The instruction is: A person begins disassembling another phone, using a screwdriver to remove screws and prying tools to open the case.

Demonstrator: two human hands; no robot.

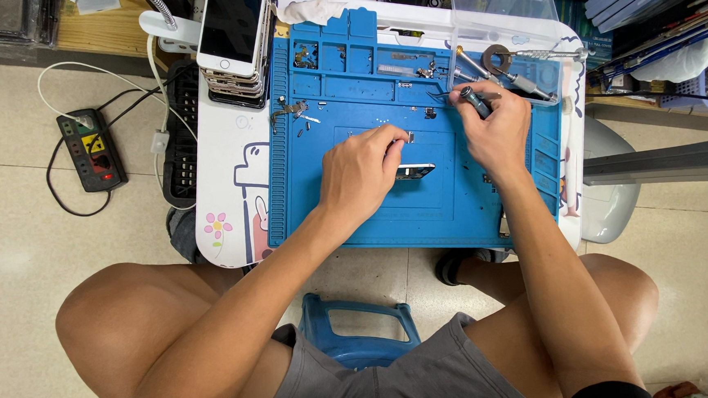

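Note:
My left hand [361, 174] rests on the middle of a blue repair mat [355, 215], its fingers curled over a small flat phone part [415, 171] that shows only at its right edge. My right hand [493, 129] is closed around a thin screwdriver [472, 100] whose grey handle sticks up past the knuckles; its tip is hidden under the hand. The two hands are a few centimetres apart. Small screws and metal parts [287, 110] lie in the mat's upper compartments.
A stack of phones [233, 34] stands at the white table's far left corner. A clear plastic box [508, 38] with tools and a tape roll sits at the far right. A power strip [91, 149] lies on the tiled floor, a blue stool [362, 330] between my knees.

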